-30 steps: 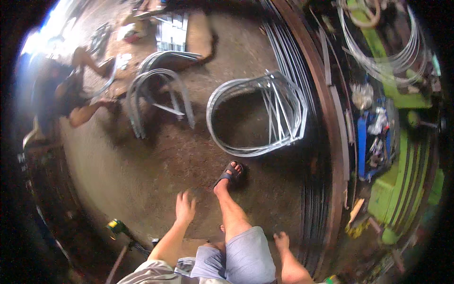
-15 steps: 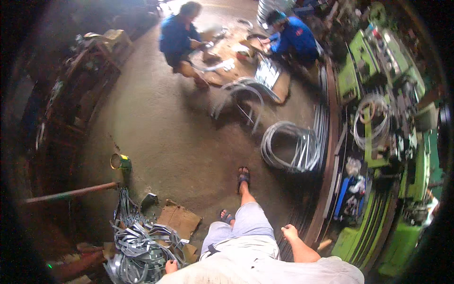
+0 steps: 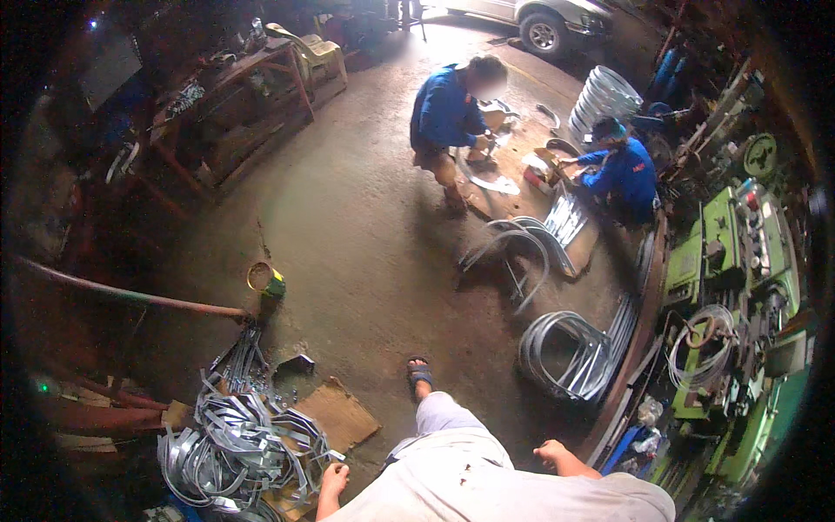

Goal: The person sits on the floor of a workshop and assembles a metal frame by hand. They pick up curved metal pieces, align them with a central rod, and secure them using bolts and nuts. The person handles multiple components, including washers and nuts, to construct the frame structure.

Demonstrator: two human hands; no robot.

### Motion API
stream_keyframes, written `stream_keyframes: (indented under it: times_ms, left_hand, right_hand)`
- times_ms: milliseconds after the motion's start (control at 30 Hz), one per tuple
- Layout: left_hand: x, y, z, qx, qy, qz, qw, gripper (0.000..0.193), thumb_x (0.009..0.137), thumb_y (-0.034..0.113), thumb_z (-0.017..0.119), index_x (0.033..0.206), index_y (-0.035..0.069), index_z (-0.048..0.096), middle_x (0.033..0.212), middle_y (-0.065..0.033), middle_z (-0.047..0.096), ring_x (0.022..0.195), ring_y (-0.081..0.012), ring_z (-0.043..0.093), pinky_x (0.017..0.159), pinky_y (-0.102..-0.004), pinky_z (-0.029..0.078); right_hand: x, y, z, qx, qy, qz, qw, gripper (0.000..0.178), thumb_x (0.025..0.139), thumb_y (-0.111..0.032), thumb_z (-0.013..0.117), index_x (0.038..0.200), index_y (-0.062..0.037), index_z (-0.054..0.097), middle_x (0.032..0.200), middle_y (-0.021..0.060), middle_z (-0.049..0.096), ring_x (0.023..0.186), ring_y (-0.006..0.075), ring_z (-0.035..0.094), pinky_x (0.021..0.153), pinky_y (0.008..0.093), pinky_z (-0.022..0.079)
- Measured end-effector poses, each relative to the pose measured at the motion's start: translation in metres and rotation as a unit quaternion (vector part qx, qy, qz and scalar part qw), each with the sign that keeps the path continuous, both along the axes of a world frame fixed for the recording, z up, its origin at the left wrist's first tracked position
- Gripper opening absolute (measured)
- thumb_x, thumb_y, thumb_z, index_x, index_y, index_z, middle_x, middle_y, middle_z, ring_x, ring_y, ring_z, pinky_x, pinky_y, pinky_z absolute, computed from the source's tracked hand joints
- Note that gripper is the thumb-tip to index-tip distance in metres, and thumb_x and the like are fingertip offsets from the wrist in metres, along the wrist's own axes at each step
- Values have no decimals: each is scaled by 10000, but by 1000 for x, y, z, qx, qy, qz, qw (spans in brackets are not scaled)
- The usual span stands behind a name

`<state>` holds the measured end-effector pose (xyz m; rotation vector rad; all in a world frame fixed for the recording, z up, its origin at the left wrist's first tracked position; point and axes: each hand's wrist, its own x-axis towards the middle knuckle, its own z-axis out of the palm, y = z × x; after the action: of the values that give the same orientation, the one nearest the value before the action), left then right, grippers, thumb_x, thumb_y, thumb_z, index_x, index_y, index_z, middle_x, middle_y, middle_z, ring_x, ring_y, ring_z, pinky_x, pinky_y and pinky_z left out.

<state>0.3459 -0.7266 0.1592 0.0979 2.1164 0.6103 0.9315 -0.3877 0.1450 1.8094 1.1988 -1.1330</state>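
Observation:
My left hand hangs at my side with its fingers curled and nothing visible in it. It appears beside a tangled heap of bent silvery metal strips; whether it touches a strip end there I cannot tell. On the other side, my right hand is held away from my body, fingers folded in, with nothing seen in them. One sandalled foot is forward on the concrete floor.
Ahead, two people in blue work around a flat brown sheet with metal pieces. Coiled metal strips and a green machine are on the right. A yellow-green bucket, a long pole and cardboard are left.
My view has swung left and upward, bringing a parked vehicle and a chair into sight. My leading foot has changed with a step. Both hands stay low, curled.

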Motion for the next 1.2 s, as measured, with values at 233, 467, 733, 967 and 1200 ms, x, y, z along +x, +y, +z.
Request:
stream_keyframes:
  times_ms: [233, 467, 733, 967, 1200]
  left_hand:
    - [-39, 68, 54, 122, 80, 347, 926, 143, 954, 187, 545, 1010, 59, 578, 750, -3, 545, 613, -104, 501, 542, -267, 429]
    - [32, 47, 43, -57, 59, 359, 930, 270, 886, 261, 652, 1024, 29, 630, 1034, -167, 681, 993, -321, 640, 884, -411, 483]
    - [108, 53, -51, -18, -27, 500, 865, 313, 836, 255, 663, 992, -12, 616, 761, -163, 631, 637, -236, 593, 650, -390, 502]
    - [-83, 130, -51, 17, 184, 481, 857, 386, 845, 358, 644, 1055, 34, 630, 938, -206, 667, 868, -356, 654, 745, -424, 516]
    - [-282, 133, 31, 170, 290, 603, 723, 318, 902, 320, 607, 1048, 39, 631, 1026, -178, 667, 956, -358, 641, 818, -417, 504]
  right_hand:
    - [-220, 215, 75, 149, 178, 75, 970, 409, 885, -260, 653, 1209, -20, 582, 945, 106, 660, 714, 200, 618, 583, 349, 512]
    - [-399, 367, 105, 206, 335, 57, 918, 312, 899, -222, 622, 1121, -2, 617, 904, 69, 636, 717, 184, 601, 632, 313, 519]
    - [-449, 461, 52, 54, 306, 572, 759, 157, 831, -225, 686, 839, -75, 640, 658, 27, 582, 567, 173, 550, 484, 369, 431]
    - [-608, 473, 54, -57, 434, 161, 885, 171, 861, -73, 643, 1031, -55, 637, 976, 148, 666, 807, 253, 655, 589, 381, 515]
    - [-883, 399, 152, 25, 334, 395, 855, 293, 922, -212, 637, 1172, -86, 551, 922, 78, 638, 646, 219, 650, 534, 366, 535]
